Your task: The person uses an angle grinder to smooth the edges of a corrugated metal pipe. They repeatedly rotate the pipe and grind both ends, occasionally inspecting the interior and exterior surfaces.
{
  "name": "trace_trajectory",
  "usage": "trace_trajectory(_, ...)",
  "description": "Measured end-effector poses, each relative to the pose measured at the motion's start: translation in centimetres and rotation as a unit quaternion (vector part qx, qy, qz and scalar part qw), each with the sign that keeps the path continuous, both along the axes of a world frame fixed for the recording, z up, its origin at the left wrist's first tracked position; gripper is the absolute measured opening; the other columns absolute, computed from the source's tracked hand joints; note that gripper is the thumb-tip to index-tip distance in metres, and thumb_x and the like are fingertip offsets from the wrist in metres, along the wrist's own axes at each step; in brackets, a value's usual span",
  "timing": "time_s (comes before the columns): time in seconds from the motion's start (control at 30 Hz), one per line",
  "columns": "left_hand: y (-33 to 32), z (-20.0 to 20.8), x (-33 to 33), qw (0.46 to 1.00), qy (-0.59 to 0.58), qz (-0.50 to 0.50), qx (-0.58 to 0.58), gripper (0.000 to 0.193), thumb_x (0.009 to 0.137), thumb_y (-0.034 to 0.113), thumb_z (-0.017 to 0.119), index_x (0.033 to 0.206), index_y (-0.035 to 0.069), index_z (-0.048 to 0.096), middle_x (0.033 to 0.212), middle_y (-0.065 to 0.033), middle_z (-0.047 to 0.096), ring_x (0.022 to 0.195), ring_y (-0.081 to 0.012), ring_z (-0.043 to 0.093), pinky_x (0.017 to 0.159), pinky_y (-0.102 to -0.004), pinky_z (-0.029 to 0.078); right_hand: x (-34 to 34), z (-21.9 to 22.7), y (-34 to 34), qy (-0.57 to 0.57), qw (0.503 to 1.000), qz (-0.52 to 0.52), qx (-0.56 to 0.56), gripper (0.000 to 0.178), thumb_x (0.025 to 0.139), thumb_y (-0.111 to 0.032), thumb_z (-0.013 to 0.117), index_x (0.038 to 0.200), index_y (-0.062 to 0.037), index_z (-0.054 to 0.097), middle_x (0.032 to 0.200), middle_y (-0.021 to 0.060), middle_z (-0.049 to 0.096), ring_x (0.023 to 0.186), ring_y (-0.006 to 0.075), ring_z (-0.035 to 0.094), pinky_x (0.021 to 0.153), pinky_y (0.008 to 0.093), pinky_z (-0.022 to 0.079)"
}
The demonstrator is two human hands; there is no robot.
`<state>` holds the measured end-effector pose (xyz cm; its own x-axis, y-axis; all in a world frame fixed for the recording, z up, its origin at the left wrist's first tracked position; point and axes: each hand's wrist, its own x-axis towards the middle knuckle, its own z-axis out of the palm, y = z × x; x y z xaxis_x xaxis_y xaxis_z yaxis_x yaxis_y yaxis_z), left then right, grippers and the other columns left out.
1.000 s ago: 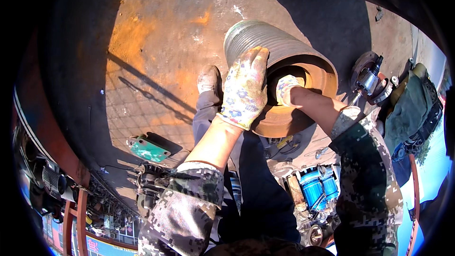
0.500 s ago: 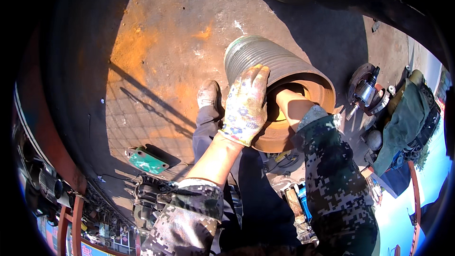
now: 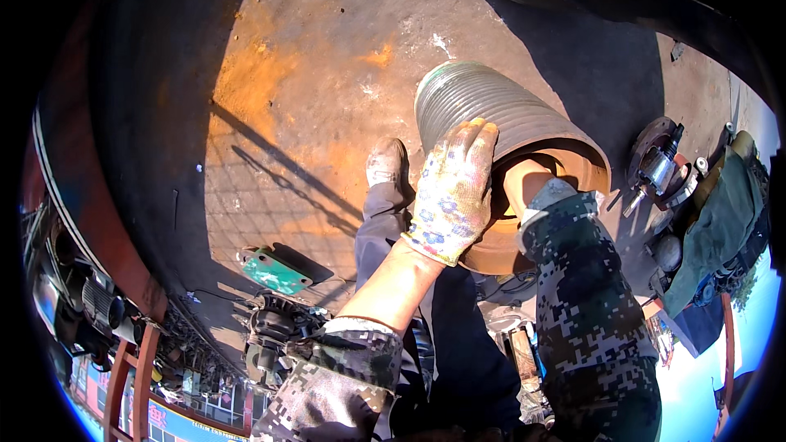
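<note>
A heavy grooved metal cylinder (image 3: 508,110) lies on its side on the ground, its rusty open end turned toward me. My left hand (image 3: 454,188), in a white patterned glove with yellowed fingertips, grips its outer wall at the near rim. Its fingers are wrapped over the grooved side. My right hand (image 3: 524,180) reaches through the opening into the cylinder. Bare skin shows at that wrist above the camouflage cuff, while the fingers are hidden inside.
To the right lie a shiny metal tool (image 3: 657,170) on round metal parts and a green cloth (image 3: 720,221) over a pile. A green metal plate (image 3: 277,272) rests at lower left near dark machine parts (image 3: 270,331). My shoe (image 3: 386,162) stands left of the cylinder.
The whole view has shifted, so everything sits farther right in the picture. My right forearm has gone a little deeper into the cylinder. My left hand keeps its place on the rim.
</note>
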<state>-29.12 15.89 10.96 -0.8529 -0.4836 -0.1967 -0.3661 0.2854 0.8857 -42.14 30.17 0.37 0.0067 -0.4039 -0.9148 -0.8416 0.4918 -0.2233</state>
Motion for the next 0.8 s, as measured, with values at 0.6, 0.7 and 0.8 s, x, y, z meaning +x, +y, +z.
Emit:
trace_trajectory(0.6, -0.5, -0.3, 0.7, 0.997, -0.032, -0.012, -0.065, 0.051, 0.095, -0.008, 0.058, 0.145, 0.001, 0.053, 0.139, -0.0258, 0.061, 0.129, -0.0436, 0.059, 0.11, -0.0467, 0.047, 1.6, -0.3, -0.6, -0.03, 0.998, -0.05, -0.038, 0.021, 0.095, -0.025, 0.063, 0.102, -0.0083, 0.075, 0.09, 0.0119, 0.077, 0.085, 0.0313, 0.075, 0.075, 0.0441, 0.058)
trace_trajectory(0.7, 0.6, 0.2, -0.5, 0.999, -0.028, -0.025, -0.034, 0.052, 0.095, -0.008, 0.058, 0.146, 0.001, 0.052, 0.139, -0.026, 0.06, 0.129, -0.0441, 0.058, 0.11, -0.0467, 0.047, 0.2, 1.3, 1.6, -0.011, 0.998, -0.061, -0.018, 0.022, 0.095, -0.026, 0.063, 0.102, -0.0082, 0.074, 0.09, 0.0121, 0.077, 0.085, 0.0313, 0.075, 0.075, 0.0441, 0.058)
trace_trajectory(0.8, 0.7, 0.1, -0.6, 0.999, -0.011, -0.027, -0.037, 0.049, 0.098, -0.005, 0.056, 0.146, 0.003, 0.052, 0.136, -0.0256, 0.06, 0.128, -0.0447, 0.058, 0.108, -0.0469, 0.048, 0.2, 3.1, 2.3, -0.011, 0.997, -0.076, -0.022, 0.022, 0.096, -0.027, 0.063, 0.102, -0.0081, 0.073, 0.09, 0.0122, 0.076, 0.085, 0.0313, 0.075, 0.076, 0.0442, 0.058)
